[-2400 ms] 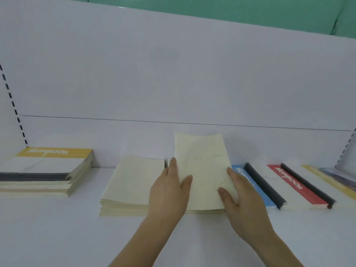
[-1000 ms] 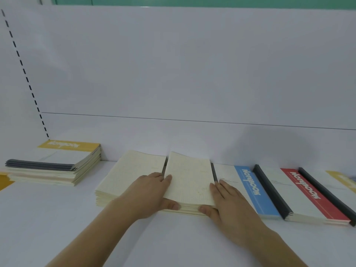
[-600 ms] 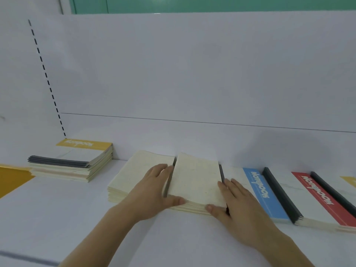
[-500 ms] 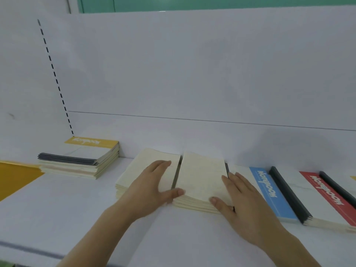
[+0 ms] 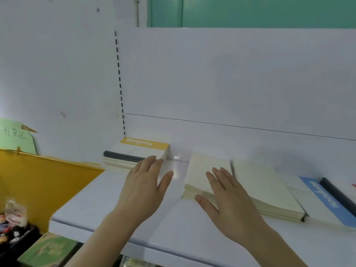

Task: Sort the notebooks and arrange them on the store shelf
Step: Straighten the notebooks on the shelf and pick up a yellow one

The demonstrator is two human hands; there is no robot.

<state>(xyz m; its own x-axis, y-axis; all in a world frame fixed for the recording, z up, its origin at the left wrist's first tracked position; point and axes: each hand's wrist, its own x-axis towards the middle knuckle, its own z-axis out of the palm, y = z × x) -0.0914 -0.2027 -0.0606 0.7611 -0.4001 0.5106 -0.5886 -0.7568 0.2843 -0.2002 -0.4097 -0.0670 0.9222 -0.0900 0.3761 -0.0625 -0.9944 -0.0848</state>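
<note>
Backdrop: white back panel (image 5: 231,83) with a thin horizontal seam; a dashed slotted upright (image 5: 119,83) at its left edge; a green wall (image 5: 250,11) above; a plain white wall on the far left.
Shelf: white store shelf (image 5: 107,205), front edge running along the near side, carrying every notebook in view.
Yellow board: large yellow panel (image 5: 38,182) left of the shelf, below its level; a pale green card with handwriting (image 5: 16,137) behind it.
Cream stack, right: cream notebook stack (image 5: 269,189) lying flat right of centre, dark spines showing at its near right corner.
Cream stack, left: second cream stack (image 5: 204,170) just beside it on the left; whether the two touch cannot be told through the blur.
Yellow-topped stack: pile of notebooks (image 5: 134,153) at the far left of the shelf against the back panel; yellow band on the top cover, dark spines facing left.
Blue notebook: blue-banded notebook (image 5: 323,201) flat at the right, next to the right cream stack; a dark spine (image 5: 337,193) beyond it.
Right hand: right hand (image 5: 229,203) palm down, fingers straight, resting on the near part of the left cream stack, thumb at its near edge. Gripping nothing.
Left hand: left hand (image 5: 144,185) spread, fingers straight, over bare shelf between the yellow-topped stack and the cream stacks; fingertips close to the yellow-topped stack, contact cannot be told. Holding nothing.
Lower left: small packaged goods (image 5: 13,214) and a green box (image 5: 48,251) below the shelf, blurred.
</note>
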